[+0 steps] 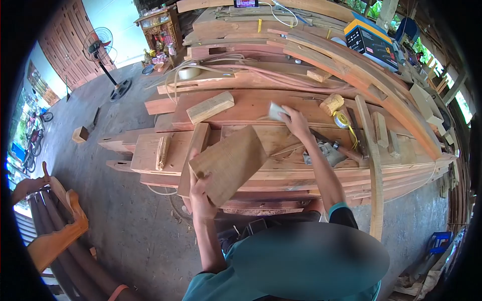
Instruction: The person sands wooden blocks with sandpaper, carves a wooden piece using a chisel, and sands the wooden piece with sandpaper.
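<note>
My left hand [202, 194] grips a thick wooden block [231, 163] by its lower left corner and holds it tilted above the stacked planks; part of the fingers is hidden behind it. Beyond the block, to the right, my right hand [295, 120] pinches a small pale grey piece [276, 111], perhaps folded sandpaper. That piece is apart from the block. Near my right forearm lie a crumpled grey cloth [329, 154] and a wooden-handled tool [349, 152] on the planks.
Stacked planks [196, 105] form the work surface. On it lie a short timber piece [211, 107], a tape roll [342, 120], a long upright-looking strip [374, 165] and hoses [281, 75]. A standing fan [119, 89] and a carved wooden piece [60, 233] are at the left.
</note>
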The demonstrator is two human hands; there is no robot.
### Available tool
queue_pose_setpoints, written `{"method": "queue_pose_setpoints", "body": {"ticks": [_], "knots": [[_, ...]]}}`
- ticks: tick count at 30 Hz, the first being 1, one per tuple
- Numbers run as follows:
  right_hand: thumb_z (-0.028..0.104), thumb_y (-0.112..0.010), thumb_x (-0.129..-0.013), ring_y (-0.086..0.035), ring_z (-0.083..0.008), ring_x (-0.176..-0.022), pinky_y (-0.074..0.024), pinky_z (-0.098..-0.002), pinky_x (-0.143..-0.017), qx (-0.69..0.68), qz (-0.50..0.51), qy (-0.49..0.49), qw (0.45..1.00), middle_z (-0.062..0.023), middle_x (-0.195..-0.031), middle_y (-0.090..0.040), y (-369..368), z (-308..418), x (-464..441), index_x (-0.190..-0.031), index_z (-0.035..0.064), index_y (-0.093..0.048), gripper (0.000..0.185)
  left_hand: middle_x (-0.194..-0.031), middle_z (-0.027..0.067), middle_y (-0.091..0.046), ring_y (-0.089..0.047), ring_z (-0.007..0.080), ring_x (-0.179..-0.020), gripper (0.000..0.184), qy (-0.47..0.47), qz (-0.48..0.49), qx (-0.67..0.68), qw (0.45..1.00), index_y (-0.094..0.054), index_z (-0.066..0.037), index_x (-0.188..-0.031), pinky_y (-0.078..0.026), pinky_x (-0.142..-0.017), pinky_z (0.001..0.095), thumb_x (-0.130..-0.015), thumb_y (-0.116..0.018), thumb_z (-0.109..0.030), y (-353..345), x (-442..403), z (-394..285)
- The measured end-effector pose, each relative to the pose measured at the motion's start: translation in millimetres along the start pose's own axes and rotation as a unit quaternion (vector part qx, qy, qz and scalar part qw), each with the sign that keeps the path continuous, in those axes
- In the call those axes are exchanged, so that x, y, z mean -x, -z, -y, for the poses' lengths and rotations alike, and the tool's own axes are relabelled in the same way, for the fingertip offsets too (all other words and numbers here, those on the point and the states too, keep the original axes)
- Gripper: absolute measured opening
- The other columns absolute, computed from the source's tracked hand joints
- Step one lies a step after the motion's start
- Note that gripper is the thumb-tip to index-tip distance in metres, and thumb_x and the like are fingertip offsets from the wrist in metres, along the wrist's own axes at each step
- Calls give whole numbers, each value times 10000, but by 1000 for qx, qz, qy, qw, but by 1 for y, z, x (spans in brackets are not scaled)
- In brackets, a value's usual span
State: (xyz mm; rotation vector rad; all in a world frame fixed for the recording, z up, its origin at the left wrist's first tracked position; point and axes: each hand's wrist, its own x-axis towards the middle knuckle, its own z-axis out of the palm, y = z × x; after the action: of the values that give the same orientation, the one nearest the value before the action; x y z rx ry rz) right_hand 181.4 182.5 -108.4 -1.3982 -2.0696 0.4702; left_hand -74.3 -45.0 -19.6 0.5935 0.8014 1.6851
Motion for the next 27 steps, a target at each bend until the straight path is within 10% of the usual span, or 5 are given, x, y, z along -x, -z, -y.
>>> {"method": "queue_pose_setpoints", "body": {"ticks": [4, 11, 14, 22, 27], "knots": [[267, -458, -900, -509, -214, -1034, -388, -357, -878, -369, 41, -36, 928, -106, -1105, -540, 16, 126, 33, -1153, 72, -519, 325, -1310, 130, -330, -358, 255, -1203, 644, -48, 50, -68, 995, -205, -72, -1365, -333, -980, 391, -784, -478, -118, -37, -15, -3], [334, -344, -930, -138, -274, -1339, -136, -412, -1074, -173, 135, 134, 966, -158, -1437, -170, -58, 121, 57, -1276, 66, -405, 442, -1330, 158, -308, -331, 264, -1220, 635, -115, -24, -65, 991, -183, -114, -1376, -264, -1020, 377, -855, -530, -217, -38, -30, 20], [344, -390, -900, -269, -366, -1261, -262, -443, -1009, 45, 103, 284, 952, -169, -1382, -281, -81, 91, 53, -1312, 106, -355, 477, -1327, 156, -312, -337, 271, -1211, 632, -72, -52, -51, 995, -197, -123, -1371, -272, -1017, 384, -852, -539, -240, -33, -27, 16], [269, -501, -856, -179, -305, -1314, -119, -367, -1089, -160, 150, 247, 944, -180, -1400, -223, -68, 82, 56, -1341, 48, -279, 577, -1300, 179, -309, -321, 254, -1199, 637, -164, -14, -265, 950, -192, -66, -1349, -263, -992, 369, -849, -553, -223, -46, -19, 16], [413, -228, -927, -91, -289, -1345, -88, -346, -1091, -277, 163, 234, 917, -141, -1446, -154, -4, 192, 97, -1384, 43, -179, 589, -1250, 164, -357, -369, 244, -1150, 587, -144, -4, -213, 966, -229, -70, -1306, -286, -974, 349, -846, -567, -206, -42, -21, 15]]}}
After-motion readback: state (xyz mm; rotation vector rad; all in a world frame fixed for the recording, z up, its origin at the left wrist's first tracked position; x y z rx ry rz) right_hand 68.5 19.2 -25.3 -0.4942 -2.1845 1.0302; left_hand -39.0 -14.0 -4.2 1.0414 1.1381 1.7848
